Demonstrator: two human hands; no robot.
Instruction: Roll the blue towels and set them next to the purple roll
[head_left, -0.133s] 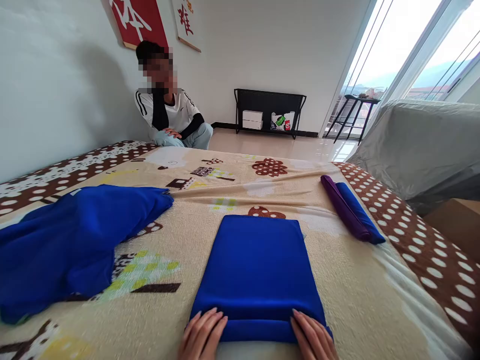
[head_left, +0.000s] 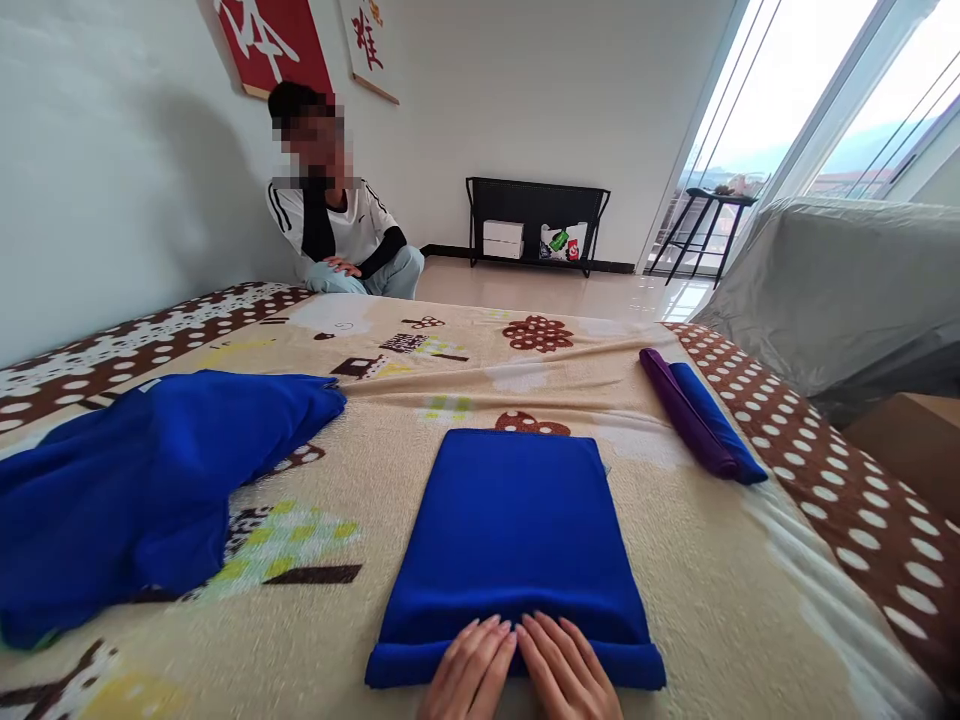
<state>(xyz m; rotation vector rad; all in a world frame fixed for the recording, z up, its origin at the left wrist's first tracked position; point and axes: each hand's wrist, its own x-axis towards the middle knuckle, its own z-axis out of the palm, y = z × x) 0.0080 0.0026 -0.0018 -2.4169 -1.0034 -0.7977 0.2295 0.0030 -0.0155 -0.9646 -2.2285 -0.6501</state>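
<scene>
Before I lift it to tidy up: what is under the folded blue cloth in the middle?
The folded blue cloth lies flat on the patterned blanket, left hand and right hand pressing its rolled near edge. Whatever else might sit beneath is covered.

white walls, glossy floor, black rack, bright windows.

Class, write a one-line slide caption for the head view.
Left hand and right hand press the rolled near edge of a folded blue cloth on a patterned beige blanket.
</scene>
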